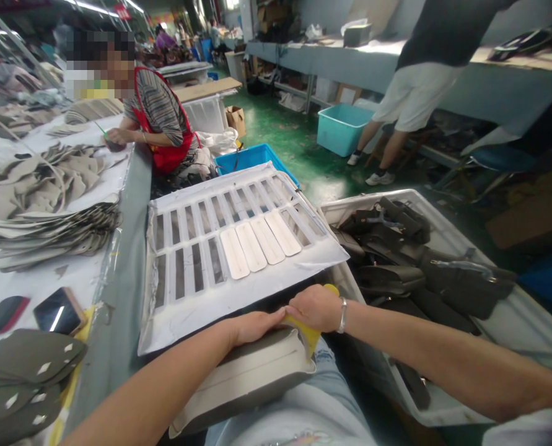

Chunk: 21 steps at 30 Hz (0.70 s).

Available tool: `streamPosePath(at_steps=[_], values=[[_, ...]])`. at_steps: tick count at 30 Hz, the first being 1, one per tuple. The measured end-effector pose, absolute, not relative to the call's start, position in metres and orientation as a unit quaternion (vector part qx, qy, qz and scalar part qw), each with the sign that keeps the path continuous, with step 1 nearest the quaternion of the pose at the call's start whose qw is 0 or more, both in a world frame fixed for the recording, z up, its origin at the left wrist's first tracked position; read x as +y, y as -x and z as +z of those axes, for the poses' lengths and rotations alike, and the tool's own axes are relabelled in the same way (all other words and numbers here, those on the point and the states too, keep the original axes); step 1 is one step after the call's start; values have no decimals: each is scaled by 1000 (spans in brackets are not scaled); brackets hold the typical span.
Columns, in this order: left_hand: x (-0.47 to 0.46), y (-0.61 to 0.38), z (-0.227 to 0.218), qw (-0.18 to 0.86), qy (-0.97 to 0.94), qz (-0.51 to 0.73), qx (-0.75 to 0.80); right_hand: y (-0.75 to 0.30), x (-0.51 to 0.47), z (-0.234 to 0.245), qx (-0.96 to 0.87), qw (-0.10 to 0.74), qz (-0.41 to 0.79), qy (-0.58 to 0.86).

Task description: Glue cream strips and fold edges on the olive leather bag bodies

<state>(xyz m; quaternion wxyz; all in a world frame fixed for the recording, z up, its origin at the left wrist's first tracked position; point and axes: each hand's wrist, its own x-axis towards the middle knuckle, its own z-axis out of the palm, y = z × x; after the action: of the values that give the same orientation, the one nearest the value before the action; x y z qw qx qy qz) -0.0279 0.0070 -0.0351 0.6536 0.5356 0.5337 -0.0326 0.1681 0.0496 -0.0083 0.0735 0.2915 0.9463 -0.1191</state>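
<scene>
On my lap lies a box-shaped bag piece (pixel 248 378), cream on the side facing up and dark grey along its edges. My left hand (pixel 257 325) rests along its far edge, fingers stretched out towards the right hand. A yellow flat-bladed tool, like a scraper (pixel 309 334), is in the closed fingers of my right hand (pixel 315 308), its wide end against the bag piece's right end. Just beyond the hands is a white slotted rack (pixel 187 316), with several cream oblong strips (pixel 257 248) on it.
At right stands a white bin (pixel 415 198) of dark bags (pixel 466 279). The left table holds stacked grey pieces (pixel 71 235), a phone (pixel 59 310) and dark panels (pixel 20 378). A person in a red apron (pixel 164 124) sits beyond; another stands near a turquoise tub (pixel 341 130).
</scene>
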Motion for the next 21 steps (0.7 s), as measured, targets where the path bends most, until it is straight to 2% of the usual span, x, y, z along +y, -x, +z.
streamPosePath(at_steps=[5, 21], values=[[8, 27, -33, 620, -583, -60, 522, -169, 44, -12, 940, 59, -143, -303], [8, 20, -25, 632, -675, -39, 378, -174, 22, -18, 918, 68, -161, -356]])
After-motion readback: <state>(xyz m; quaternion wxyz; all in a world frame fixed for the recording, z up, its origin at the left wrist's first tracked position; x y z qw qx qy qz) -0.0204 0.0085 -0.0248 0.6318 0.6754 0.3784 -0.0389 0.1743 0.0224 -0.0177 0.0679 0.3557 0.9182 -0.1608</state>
